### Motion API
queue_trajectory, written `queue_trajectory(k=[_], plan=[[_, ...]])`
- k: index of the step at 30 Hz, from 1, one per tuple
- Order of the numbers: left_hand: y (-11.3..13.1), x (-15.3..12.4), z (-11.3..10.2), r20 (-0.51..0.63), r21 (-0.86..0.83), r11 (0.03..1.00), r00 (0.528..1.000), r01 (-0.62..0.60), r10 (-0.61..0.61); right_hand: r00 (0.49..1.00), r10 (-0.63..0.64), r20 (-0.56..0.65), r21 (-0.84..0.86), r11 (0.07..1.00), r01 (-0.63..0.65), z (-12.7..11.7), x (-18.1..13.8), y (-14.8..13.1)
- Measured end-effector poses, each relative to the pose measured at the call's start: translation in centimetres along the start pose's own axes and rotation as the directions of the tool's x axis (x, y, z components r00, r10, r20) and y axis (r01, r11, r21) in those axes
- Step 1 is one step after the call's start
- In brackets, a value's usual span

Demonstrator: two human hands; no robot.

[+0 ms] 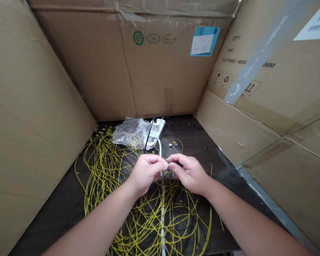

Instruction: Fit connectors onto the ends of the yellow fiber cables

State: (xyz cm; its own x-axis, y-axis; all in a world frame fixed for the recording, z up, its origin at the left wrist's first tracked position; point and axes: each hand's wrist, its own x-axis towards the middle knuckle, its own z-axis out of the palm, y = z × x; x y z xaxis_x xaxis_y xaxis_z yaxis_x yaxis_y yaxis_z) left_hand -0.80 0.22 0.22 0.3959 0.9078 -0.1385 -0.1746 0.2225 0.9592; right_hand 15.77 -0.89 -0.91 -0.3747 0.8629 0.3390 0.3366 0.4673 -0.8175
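Note:
My left hand (147, 173) and my right hand (191, 175) meet fingertip to fingertip near the middle of the dark table. Thumb and forefinger are pinched on each hand, and whatever lies between them is too small to make out. Beneath and around both hands spreads a loose tangle of thin yellow wires (101, 160), with dark strands mixed in. A thicker white cable (163, 220) runs under the hands toward the front edge.
Behind my hands lie a white power strip (162, 125) with a black cord (148, 137) and a crumpled clear plastic bag (128, 131). Small metal bits (171, 145) and dark scraps (206, 148) dot the dark table (61, 209). Cardboard boxes (160, 78) wall in the left, back and right.

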Motion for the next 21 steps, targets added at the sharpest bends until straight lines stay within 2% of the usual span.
queue_trajectory(k=[3,6,13,16,18,19,21], plan=[[0.1,0.0,-0.2,0.067,-0.160,0.982,0.994,0.098,-0.088,0.999,-0.041,-0.010,-0.024,0.999,0.041,0.0,-0.2,0.5],[0.3,-0.1,-0.3,0.099,-0.232,0.961,0.986,0.151,-0.131,0.999,-0.052,-0.016,-0.043,0.998,0.051,0.0,-0.3,0.6],[0.1,0.0,-0.5,0.139,-0.218,0.961,0.980,0.170,-0.141,0.993,-0.121,-0.002,-0.087,0.989,0.121,-0.2,-0.3,0.1],[0.1,0.0,-0.4,0.077,-0.090,0.992,0.993,0.093,-0.086,1.000,-0.025,0.017,-0.004,1.000,0.025,-0.2,-0.3,-0.2],[0.3,-0.1,-0.2,0.031,0.078,0.997,1.000,-0.006,0.004,0.992,0.114,0.053,0.170,0.978,-0.121,0.0,-0.2,-0.4],[0.4,-0.2,-0.1,0.020,0.174,0.983,0.998,-0.065,0.063,0.980,0.178,0.090,0.289,0.937,-0.197,0.0,-0.1,-0.4],[0.5,-0.4,0.1,0.024,0.354,0.918,0.983,-0.181,0.184,0.947,0.258,0.191,0.525,0.788,-0.321,0.1,0.2,-0.5]])
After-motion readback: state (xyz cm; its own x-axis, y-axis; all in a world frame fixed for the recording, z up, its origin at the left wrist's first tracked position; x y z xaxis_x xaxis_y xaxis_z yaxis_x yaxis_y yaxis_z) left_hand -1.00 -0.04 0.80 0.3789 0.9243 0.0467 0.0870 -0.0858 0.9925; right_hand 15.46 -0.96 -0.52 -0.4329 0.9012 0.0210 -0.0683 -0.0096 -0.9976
